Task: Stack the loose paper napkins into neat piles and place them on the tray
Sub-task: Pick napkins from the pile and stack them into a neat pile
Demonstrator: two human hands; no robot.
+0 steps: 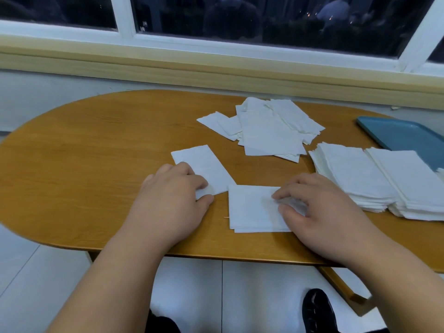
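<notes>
The oval wood-grain table (84, 140) is filling most of the view, its left half showing open, smooth wood out to the rounded rim. The flat blue tray (403, 133) is sitting at the far right, partly cut off. Two tall squared stacks (355, 174) of soft white napkins are standing side by side against its near edge. A loose heap (266, 131) is sprawling behind, corners fanning out. Near the front edge, the right hand (319, 203) is pinching the top sheet of a small pile (252, 207). The left hand (173, 195) is pinching a narrow napkin (204, 162) just beside it.
</notes>
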